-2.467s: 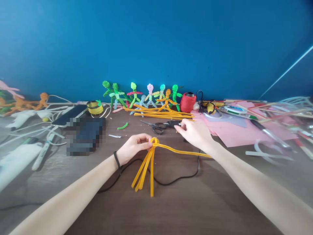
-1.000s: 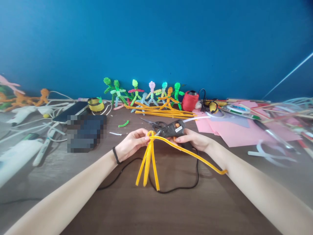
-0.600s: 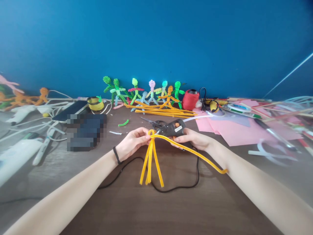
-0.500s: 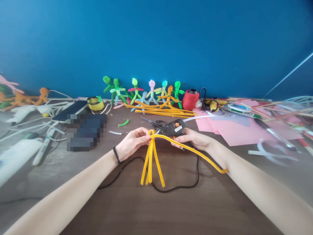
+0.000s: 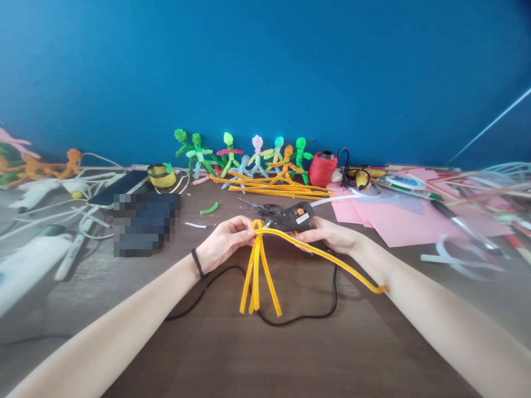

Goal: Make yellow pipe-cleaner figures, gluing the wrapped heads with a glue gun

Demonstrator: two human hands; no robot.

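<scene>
Between thumb and fingers, my left hand [image 5: 229, 237] pinches a bundle of yellow-orange pipe cleaners [image 5: 256, 271] just under a small loop. Several ends hang down from the pinch, and one long strand arches right as far as my right forearm. My right hand [image 5: 327, 235] is wrapped round a black glue gun [image 5: 294, 217]. Its nozzle points left and is close to the loop; whether it touches cannot be made out. A black cord [image 5: 298, 320] curves over the table below the hands. Black-handled scissors [image 5: 269, 210] lie just behind the glue gun.
Loose orange pipe cleaners [image 5: 282, 190] lie before a row of pipe-cleaner figures [image 5: 229, 155] at the blue wall. A red roll [image 5: 323, 168] and pink paper sheets [image 5: 398, 224] are to the right. On the left are a dark pixelated object [image 5: 147, 224], white cables and a marker [image 5: 74, 251].
The hanging pipe cleaner ends have swayed slightly to the right. Both hands and the glue gun stay almost where they were.
</scene>
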